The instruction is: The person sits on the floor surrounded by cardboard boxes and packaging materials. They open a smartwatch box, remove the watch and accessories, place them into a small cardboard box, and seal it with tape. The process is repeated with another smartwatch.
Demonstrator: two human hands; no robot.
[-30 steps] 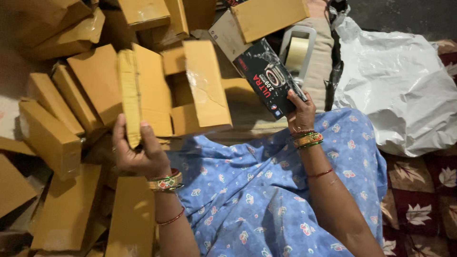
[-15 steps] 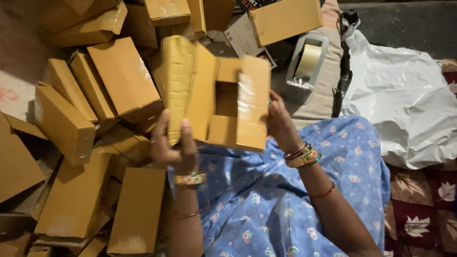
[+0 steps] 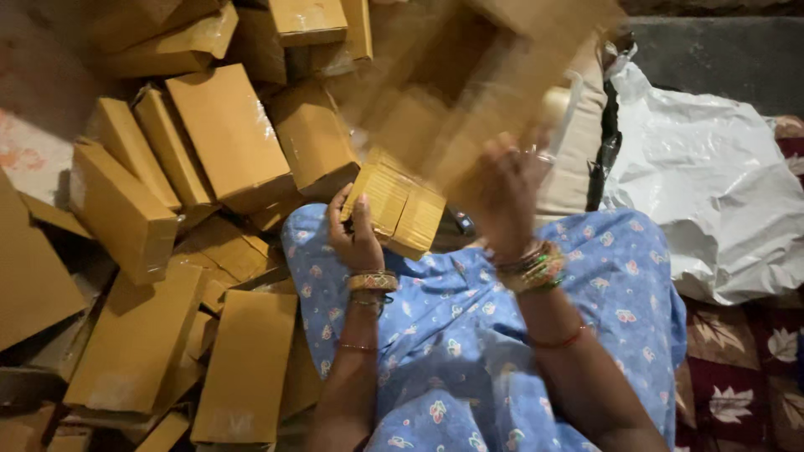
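Over the blue-clad lap (image 3: 502,335), the left hand (image 3: 356,238) pinches the box (image 3: 398,205) by one flap while the blurred right hand (image 3: 502,197) grasps its raised panel, holding it open.

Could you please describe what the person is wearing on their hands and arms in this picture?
Both forearms are bare, with no sleeves in view. The left hand has a wide gold-coloured bangle with pale stones at the wrist, then thinner bangles and a thin red thread further up the forearm. The right hand, blurred, wears a stack of gold, green and red bangles, a ring, and a red thread further up the forearm.
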